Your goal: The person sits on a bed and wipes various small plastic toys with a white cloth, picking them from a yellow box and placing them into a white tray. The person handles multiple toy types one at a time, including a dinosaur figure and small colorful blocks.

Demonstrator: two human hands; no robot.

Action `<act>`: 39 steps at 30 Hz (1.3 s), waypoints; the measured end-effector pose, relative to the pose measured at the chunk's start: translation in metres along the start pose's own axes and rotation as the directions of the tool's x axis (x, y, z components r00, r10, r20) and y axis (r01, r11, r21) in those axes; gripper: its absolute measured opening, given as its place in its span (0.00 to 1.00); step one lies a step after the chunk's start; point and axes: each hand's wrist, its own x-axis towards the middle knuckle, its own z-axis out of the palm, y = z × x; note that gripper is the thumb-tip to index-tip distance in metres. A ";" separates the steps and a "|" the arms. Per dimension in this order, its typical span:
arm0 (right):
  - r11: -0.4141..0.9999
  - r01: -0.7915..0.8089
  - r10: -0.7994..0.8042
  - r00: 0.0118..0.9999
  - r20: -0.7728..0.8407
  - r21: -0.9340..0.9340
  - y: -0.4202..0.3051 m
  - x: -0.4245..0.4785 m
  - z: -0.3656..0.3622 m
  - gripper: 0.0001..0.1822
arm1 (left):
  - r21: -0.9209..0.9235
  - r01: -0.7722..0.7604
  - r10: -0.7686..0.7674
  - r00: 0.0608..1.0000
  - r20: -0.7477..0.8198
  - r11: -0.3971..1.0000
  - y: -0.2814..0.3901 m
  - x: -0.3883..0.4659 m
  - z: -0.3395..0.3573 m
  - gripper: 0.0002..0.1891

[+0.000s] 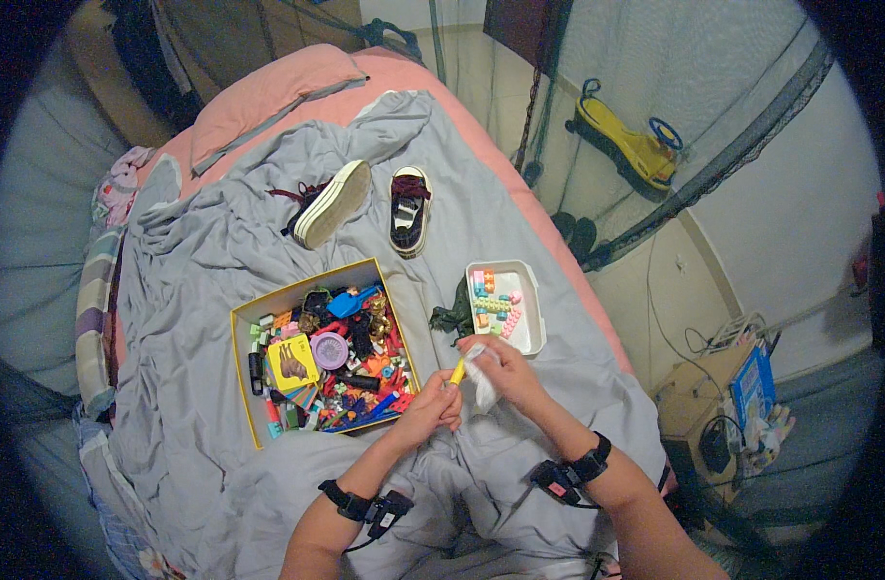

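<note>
My left hand is closed around a slim yellow stick-like object, perhaps a marker, with its upper end showing. A crumpled white tissue or cloth hangs from my right hand, whose fingertips are at the far end of the yellow object. To the left of my hands sits a yellow-rimmed box full of small toys, with a purple round lid, picture cards and a blue toy scoop on top. Just beyond my right hand is a white plastic tray holding several building bricks.
A dark green crumpled item lies beside the tray. Two dark sneakers rest farther up the grey blanket, one tipped on its side. Beyond the bed's right edge are mosquito netting, a yellow ride-on toy and a wooden cabinet.
</note>
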 end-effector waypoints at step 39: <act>0.982 -0.025 0.008 0.996 -0.093 -0.189 0.006 -0.010 0.013 0.10 | -0.087 -0.221 0.180 0.925 -0.335 0.971 0.007 0.006 -0.004 0.14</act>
